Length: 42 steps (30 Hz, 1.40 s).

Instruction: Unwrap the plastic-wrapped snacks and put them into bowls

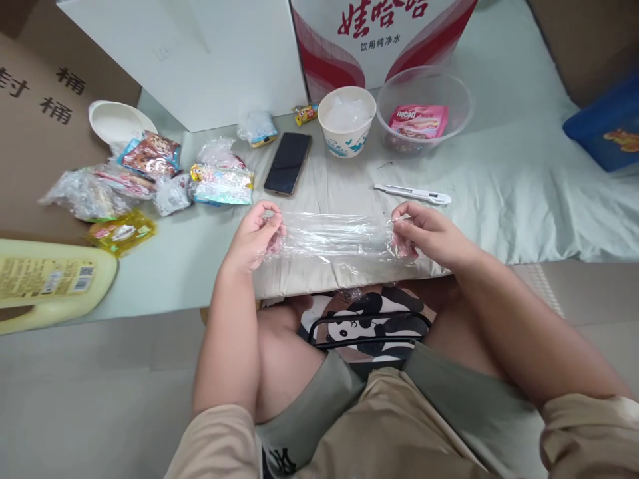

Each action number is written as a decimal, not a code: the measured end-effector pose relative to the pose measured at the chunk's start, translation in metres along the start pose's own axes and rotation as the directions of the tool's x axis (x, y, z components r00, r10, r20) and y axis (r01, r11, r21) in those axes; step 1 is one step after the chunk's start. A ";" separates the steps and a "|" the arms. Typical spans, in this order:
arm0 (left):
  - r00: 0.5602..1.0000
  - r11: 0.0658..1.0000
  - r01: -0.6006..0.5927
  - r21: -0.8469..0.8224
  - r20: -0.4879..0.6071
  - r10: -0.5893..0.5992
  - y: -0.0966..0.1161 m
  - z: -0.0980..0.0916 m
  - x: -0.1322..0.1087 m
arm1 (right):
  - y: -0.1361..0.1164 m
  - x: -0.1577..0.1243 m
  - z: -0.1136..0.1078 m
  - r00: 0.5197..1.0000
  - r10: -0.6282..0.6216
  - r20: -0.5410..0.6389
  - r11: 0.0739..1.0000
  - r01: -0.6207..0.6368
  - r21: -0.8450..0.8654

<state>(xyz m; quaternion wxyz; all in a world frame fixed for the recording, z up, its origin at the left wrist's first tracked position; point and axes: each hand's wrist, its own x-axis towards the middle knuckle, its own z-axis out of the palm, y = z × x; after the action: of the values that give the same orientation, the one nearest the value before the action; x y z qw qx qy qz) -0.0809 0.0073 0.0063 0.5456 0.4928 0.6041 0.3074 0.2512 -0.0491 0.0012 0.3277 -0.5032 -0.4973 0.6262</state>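
Observation:
A clear plastic bag [334, 234] is stretched flat between my two hands above the near edge of a pale green cloth [509, 193]. My left hand [254, 236] pinches the bag's left end, fingers closed on it. My right hand [424, 229] pinches its right end the same way. Beyond the bag lie a white utility knife [413, 193] and a black phone [288, 162]. Farther back stand a paper cup [347, 121] with clear plastic in it and a clear plastic bowl [424, 106] holding a pink wafer packet [418, 121].
Several snack packets [150, 176] lie in a heap at the left, with a white bowl [117, 121] behind them. A yellow jug [50, 283] lies at the left edge. A red-and-white water carton [379, 36], a white box [200, 60], cardboard boxes and a blue bin [606, 130] ring the cloth.

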 end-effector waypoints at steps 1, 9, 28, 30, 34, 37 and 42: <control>1.000 1.000 0.008 -0.001 -0.005 -0.008 0.001 0.000 0.001 | -0.001 -0.002 -0.005 0.997 0.066 0.044 0.997 -0.067 0.029; 0.986 0.995 0.081 -0.060 0.153 -0.071 0.009 0.016 0.008 | 0.009 0.009 -0.025 0.970 -0.116 -0.212 0.993 0.110 -0.040; 0.925 0.953 0.100 -0.286 0.379 0.017 0.002 0.082 0.005 | 0.014 0.034 0.053 0.993 -0.112 0.036 0.983 0.105 0.152; 0.937 0.955 0.095 -0.281 0.349 0.010 0.004 0.078 0.004 | 0.014 0.032 0.052 0.992 -0.129 -0.003 0.987 0.129 0.095; 0.960 0.913 0.026 -0.407 0.266 0.091 0.006 0.071 0.004 | 0.011 0.029 0.050 0.987 -0.157 -0.041 0.982 0.160 0.102; 0.952 0.878 0.094 -0.470 0.301 0.059 0.003 0.073 0.004 | 0.011 0.030 0.052 0.981 -0.170 -0.097 0.975 0.181 0.125; 0.870 0.962 0.144 -0.234 0.494 -0.011 -0.001 0.079 0.002 | 0.014 0.034 0.054 0.974 -0.172 -0.146 0.964 0.197 0.178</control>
<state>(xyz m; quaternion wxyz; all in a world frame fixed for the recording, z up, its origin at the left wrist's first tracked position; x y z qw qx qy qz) -0.0050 -0.0048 -0.0124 0.7527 0.4526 0.4202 0.2282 0.1917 -0.0381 -0.0228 0.4629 -0.4602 -0.4573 0.6041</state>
